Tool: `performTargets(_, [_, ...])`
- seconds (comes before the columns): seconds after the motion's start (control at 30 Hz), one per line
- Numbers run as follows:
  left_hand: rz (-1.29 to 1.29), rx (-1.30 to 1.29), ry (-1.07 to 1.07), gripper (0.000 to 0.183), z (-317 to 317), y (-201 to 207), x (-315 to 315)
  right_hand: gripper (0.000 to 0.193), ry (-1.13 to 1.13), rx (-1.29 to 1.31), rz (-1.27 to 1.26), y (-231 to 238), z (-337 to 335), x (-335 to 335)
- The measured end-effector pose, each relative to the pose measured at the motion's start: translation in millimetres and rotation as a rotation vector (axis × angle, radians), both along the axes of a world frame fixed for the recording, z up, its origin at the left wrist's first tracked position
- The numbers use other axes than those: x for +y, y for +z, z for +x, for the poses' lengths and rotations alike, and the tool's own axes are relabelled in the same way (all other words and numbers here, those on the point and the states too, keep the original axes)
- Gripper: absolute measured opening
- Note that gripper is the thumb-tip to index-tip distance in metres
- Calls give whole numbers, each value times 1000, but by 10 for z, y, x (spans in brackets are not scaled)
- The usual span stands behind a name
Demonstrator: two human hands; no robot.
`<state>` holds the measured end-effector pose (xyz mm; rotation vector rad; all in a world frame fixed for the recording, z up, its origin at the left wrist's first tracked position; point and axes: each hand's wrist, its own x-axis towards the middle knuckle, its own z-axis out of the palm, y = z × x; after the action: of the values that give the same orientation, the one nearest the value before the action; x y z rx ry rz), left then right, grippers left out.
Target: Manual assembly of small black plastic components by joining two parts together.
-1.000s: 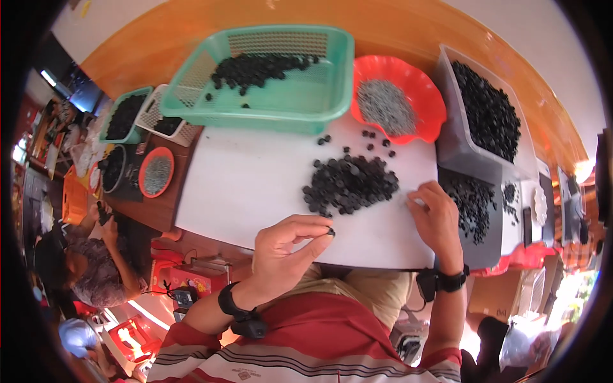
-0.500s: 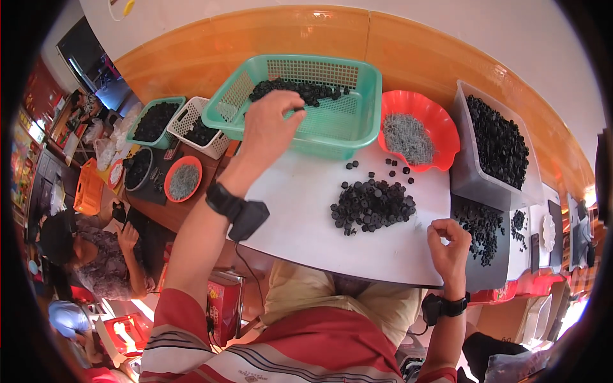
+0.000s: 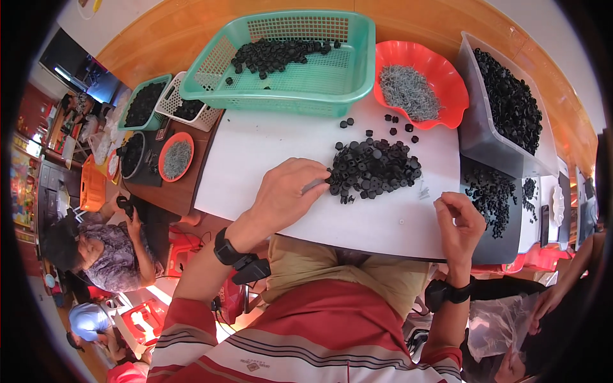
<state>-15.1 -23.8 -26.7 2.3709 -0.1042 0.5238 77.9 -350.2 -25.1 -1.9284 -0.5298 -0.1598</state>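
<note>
On the white table lies a pile of small black round plastic parts (image 3: 373,167). At its left edge my left hand (image 3: 287,195) has thumb and forefinger closed on one black part. My right hand (image 3: 461,223) is by the table's right edge, thumb and fingertips pressed together; whatever they hold is too small to make out. Beside the pile are a few thin metal pins (image 3: 424,190) and a tiny pale ring (image 3: 401,221). Behind stands a green basket (image 3: 281,101) with many black parts inside. A red scalloped bowl (image 3: 453,96) holds a heap of grey metal pins.
A clear plastic bin (image 3: 504,156) full of black parts stands at the right; more parts (image 3: 491,198) lie on a dark surface below it. To the left are a white basket (image 3: 207,118) and an orange bowl (image 3: 177,159). Another person (image 3: 115,255) sits at the left.
My left hand has moved from above the green basket down to the pile. The part it held there is out of its fingers. My right hand stays near the table edge, still pinched.
</note>
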Motion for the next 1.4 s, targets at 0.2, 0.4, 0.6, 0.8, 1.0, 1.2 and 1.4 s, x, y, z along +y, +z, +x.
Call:
performTargets(0.2, [143, 29, -62, 18, 8, 60, -45, 16, 45, -60, 44, 46, -113, 71])
performTargets(0.4, [206, -12, -73, 18, 6, 24, -78, 17, 97, -64, 98, 74, -212, 134])
performTargets(0.6, [145, -65, -56, 20, -14, -44, -47, 18, 111, -90, 112, 50, -315, 214])
performTargets(0.8, [144, -85, -76, 23, -90, 18, -115, 17, 125, -101, 115, 52, -387, 232])
performTargets(1.0, [249, -125, -131, 27, -69, 147, -388, 18, 159, -128, 107, 74, -446, 230])
performTargets(1.2, [367, -72, -126, 25, -26, 141, -479, 18, 176, -136, 140, 98, -548, 244])
performTargets(1.4, [401, -67, -146, 20, -12, 190, -488, 19, 202, -113, 171, -3, -598, 233])
